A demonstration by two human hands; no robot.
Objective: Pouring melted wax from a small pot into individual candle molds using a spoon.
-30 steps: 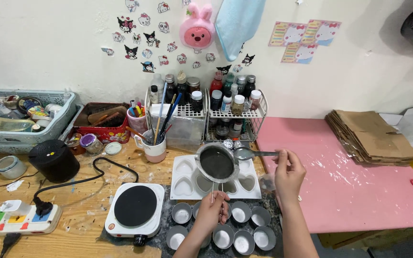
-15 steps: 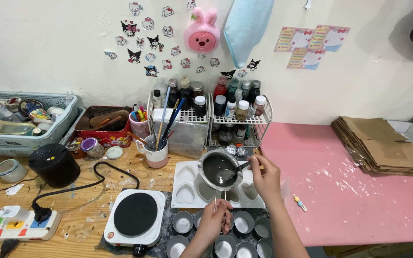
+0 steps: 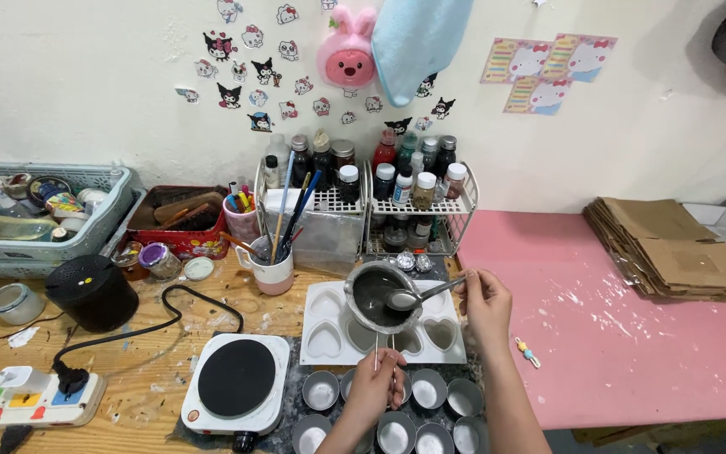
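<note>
The small metal pot [image 3: 382, 296] is held in the air above the white heart-shaped mould tray [image 3: 323, 336], near the middle of the desk [image 3: 140, 382]. It contains a dark grey liquid. Its thin handle runs down to the left hand [image 3: 377, 388], whose fingers are closed around the handle. The right hand [image 3: 486, 301] is just right of the pot; its fingers are pinched together on the handle of a metal spoon [image 3: 418, 296], and the spoon bowl sits inside the pot, in the liquid.

In front of the mould tray, a group of small round metal cups [image 3: 321, 390] stands on a dark mat, under and around the left hand. A white single hot plate [image 3: 236, 381] with a black top stands left of the cups. Behind the pot, a wire rack [image 3: 420, 207] carries small bottles. A mug of brushes [image 3: 272, 271] stands left of the pot. A pink mat [image 3: 615, 319] covers the desk on the right, with a stack of cardboard [image 3: 670, 248] on it.
</note>
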